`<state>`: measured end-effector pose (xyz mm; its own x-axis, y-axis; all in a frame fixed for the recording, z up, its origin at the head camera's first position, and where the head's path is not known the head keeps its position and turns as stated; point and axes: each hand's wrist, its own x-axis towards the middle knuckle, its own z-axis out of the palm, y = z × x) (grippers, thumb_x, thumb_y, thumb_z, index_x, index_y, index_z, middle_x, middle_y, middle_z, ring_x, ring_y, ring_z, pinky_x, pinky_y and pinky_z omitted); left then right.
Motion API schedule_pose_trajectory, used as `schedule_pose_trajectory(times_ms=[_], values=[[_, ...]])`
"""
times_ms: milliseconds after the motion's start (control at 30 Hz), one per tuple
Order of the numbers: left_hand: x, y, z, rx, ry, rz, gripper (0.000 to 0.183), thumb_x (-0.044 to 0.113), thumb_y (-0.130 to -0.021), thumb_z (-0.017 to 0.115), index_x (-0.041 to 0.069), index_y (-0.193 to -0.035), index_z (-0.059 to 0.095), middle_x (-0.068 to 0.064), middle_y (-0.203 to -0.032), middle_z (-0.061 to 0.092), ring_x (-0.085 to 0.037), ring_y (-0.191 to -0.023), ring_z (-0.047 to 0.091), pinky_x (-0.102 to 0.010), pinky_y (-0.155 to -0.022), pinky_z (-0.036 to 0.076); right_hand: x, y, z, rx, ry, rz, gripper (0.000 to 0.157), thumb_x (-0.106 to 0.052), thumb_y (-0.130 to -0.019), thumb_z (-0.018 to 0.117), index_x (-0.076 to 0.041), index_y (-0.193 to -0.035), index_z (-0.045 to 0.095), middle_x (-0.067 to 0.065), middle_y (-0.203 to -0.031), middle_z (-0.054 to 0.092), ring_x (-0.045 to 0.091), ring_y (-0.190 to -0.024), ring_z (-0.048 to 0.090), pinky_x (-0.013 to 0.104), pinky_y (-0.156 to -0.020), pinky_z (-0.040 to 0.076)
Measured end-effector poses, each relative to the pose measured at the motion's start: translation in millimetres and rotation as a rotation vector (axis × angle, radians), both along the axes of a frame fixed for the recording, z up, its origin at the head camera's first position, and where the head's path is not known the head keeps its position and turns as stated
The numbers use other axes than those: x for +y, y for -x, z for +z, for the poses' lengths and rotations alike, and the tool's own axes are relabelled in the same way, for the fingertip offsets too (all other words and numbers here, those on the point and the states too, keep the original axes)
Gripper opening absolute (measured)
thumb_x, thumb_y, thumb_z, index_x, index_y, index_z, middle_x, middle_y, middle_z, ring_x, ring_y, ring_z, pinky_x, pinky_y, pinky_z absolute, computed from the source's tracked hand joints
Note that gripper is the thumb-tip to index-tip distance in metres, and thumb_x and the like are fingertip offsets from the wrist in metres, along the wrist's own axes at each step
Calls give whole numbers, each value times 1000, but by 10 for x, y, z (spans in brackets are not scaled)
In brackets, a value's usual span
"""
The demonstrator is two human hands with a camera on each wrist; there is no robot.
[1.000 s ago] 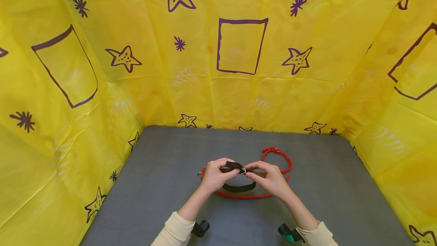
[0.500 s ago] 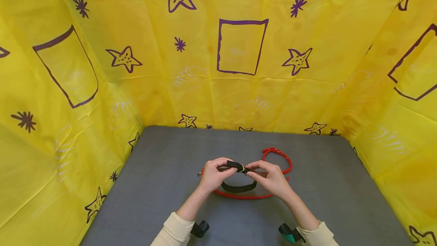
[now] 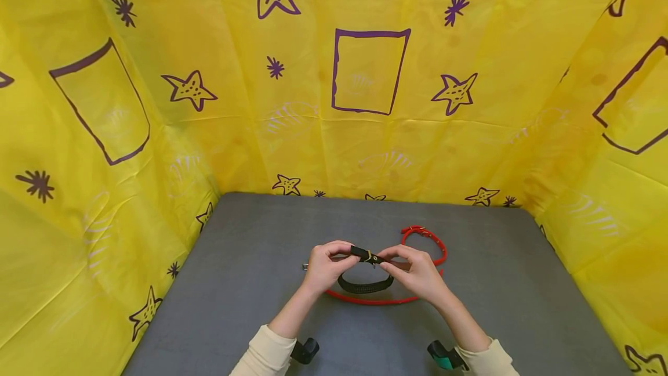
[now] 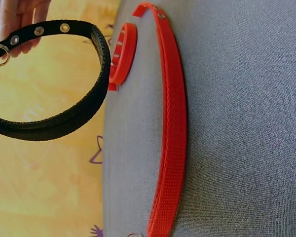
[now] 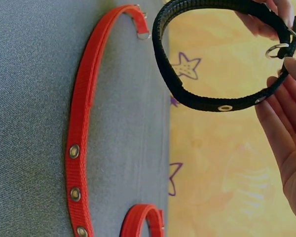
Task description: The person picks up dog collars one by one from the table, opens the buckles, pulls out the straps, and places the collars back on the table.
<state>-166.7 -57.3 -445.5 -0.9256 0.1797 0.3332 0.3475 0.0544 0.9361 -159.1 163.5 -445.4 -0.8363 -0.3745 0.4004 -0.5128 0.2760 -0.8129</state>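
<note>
A black dog collar [image 3: 365, 288] with metal eyelets hangs as a loop between both hands, raised over the grey table. My left hand [image 3: 325, 266] pinches it beside the buckle, just left of the strap's overlap. On the other side my right hand [image 3: 414, 268] grips the eyelet part of the strap between thumb and fingers. A metal ring [image 5: 276, 50] dangles by the buckle in the right wrist view. Under the loop lies an unfastened red collar [image 4: 173, 133], stretched in a curve. Behind the right hand sits another red collar [image 3: 442, 242], closed into a ring.
The grey table [image 3: 261, 231] is bounded at the back and sides by a yellow cloth [image 3: 292, 149] printed with purple starfish. Black wrist mounts [image 3: 305, 351] show below both forearms, close over the table's near part.
The black strap's overlapping end has turned flatter and shifted slightly right; an eyelet now shows beside the buckle. Both hands keep their grip almost in place. The red collars have not moved.
</note>
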Motion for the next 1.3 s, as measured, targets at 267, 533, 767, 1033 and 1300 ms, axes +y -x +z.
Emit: schedule_pose_trajectory(times_ms=[267,533,767,1033,1300], values=[[-6,-15,22,-15,6,-6,8,-9,-79,74,-11,-86,72,-22,-93,70,-13,-84,68,-35,-76,58,-6,-5,0,-13,29,12,23,7,-81,74,0,-103,70,12,-98,69,27,-91,69,36,-78,57],[7,-39,40,7,46,-37,9,-8,-79,74,-9,-88,73,-20,-93,70,-17,-83,69,-31,-75,58,-75,-18,35,42,41,34,25,6,-81,75,0,-104,70,11,-98,70,27,-92,68,43,-79,56],[6,-43,38,6,42,-36,10,-8,-79,74,-9,-89,73,-20,-92,71,-14,-81,69,-32,-75,58,-90,-17,28,58,44,37,21,7,-80,75,0,-100,71,10,-93,69,23,-87,68,38,-77,58],[0,-36,26,14,24,-30,9,-8,-80,74,-9,-89,73,-21,-92,70,-14,-82,69,-29,-74,58,-57,-12,16,34,49,26,20,6,-81,75,-1,-100,71,10,-94,70,21,-88,68,41,-77,57],[-12,-34,23,-10,16,-25,8,-9,-80,73,-10,-88,72,-21,-92,70,-14,-81,69,-30,-75,58,-41,-15,8,15,43,16,20,6,-81,75,-1,-99,71,10,-93,70,20,-87,69,38,-76,58]])
